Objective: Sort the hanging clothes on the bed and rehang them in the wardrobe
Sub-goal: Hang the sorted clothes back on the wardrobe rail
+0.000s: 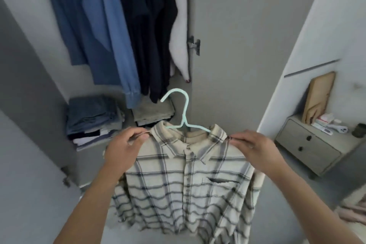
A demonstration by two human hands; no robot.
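Note:
A cream plaid shirt [184,188] with dark stripes hangs on a mint-green hanger [183,113], held up in front of the open wardrobe [227,25]. My left hand [123,149] pinches the shirt's left shoulder, and my right hand [255,149] pinches its right shoulder. The hanger's hook points up and to the left, below the hanging clothes. In the wardrobe hang blue shirts [95,31], dark navy garments [150,31] and a white garment [179,41].
Folded clothes [93,117] are stacked on a wardrobe shelf, with another folded pile [152,113] beside them. The wardrobe's left door [29,95] stands open. A grey two-drawer nightstand [311,146] with small items stands at right. A bed edge [354,210] shows at lower right.

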